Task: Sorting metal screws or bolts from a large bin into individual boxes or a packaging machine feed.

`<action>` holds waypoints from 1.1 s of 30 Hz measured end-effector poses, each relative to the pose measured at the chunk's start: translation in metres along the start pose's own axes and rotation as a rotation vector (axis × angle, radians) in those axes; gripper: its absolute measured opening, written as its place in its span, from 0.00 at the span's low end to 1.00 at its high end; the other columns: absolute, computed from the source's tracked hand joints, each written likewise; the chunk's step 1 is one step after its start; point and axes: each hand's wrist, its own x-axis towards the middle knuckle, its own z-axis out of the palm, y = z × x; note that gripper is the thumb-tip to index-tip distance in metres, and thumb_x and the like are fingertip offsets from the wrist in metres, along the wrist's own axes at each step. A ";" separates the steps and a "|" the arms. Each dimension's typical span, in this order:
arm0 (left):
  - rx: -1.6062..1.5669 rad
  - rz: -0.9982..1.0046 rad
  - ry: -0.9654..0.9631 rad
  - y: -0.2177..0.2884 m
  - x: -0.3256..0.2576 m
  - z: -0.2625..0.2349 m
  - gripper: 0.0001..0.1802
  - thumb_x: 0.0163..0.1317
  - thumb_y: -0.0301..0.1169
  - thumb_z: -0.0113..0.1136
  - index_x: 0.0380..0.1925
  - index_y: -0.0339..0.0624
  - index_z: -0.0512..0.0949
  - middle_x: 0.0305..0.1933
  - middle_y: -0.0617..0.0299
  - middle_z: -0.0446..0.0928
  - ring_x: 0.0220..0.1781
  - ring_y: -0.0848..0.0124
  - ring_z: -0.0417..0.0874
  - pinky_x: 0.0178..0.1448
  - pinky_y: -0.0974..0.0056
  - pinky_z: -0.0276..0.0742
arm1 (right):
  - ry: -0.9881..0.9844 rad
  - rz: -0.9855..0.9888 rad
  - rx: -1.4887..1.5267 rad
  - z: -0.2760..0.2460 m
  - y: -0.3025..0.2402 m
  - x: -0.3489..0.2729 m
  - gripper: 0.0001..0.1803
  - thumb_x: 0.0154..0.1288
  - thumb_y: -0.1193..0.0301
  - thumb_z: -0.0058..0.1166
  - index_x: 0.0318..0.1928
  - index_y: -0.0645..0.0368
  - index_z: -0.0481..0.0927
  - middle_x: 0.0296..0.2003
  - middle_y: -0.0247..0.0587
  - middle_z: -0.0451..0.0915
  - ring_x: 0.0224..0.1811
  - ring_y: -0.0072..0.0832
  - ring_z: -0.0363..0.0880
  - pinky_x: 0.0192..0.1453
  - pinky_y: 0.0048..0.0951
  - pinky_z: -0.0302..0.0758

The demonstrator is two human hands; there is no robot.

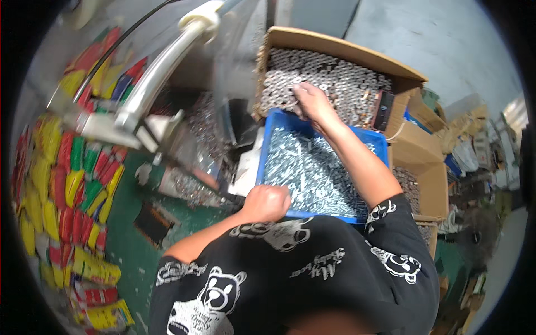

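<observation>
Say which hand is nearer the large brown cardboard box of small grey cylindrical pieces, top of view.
Right. The right hand is over the pieces in the box; the left hand, curled, is farther off, at the near-left corner of the blue rectangular plastic bin.

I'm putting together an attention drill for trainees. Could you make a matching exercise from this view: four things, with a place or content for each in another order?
Things:
1. The person's left hand
2. The person's right hand
3. Blue rectangular plastic bin
4. Red, yellow and green packets

Places or contents:
A. Toward the picture's left edge
B. Full of thin silvery pieces
C. At the bin's near left corner
D. Over small round grey pieces in a brown cardboard box

Pairs: 1-C, 2-D, 3-B, 4-A
</observation>
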 end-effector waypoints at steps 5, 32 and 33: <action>-0.010 0.035 0.015 0.004 0.004 -0.001 0.11 0.54 0.33 0.55 0.18 0.40 0.74 0.20 0.49 0.76 0.26 0.48 0.79 0.32 0.47 0.75 | -0.242 0.112 0.091 0.066 0.024 0.017 0.20 0.68 0.61 0.48 0.53 0.63 0.76 0.35 0.47 0.80 0.33 0.30 0.81 0.36 0.32 0.79; 0.185 -0.100 0.082 0.019 0.002 0.007 0.10 0.58 0.38 0.58 0.30 0.46 0.83 0.25 0.50 0.79 0.30 0.50 0.81 0.35 0.51 0.77 | -0.231 -0.313 -1.094 -0.168 0.114 -0.157 0.03 0.55 0.77 0.51 0.30 0.62 0.77 0.28 0.56 0.78 0.35 0.51 0.79 0.40 0.45 0.74; 0.192 -0.102 0.070 0.020 0.002 0.006 0.10 0.58 0.38 0.58 0.31 0.46 0.83 0.26 0.50 0.79 0.30 0.50 0.81 0.35 0.51 0.77 | -0.252 -0.312 -1.081 -0.169 0.112 -0.157 0.04 0.55 0.76 0.52 0.31 0.62 0.78 0.30 0.56 0.79 0.36 0.51 0.80 0.40 0.45 0.74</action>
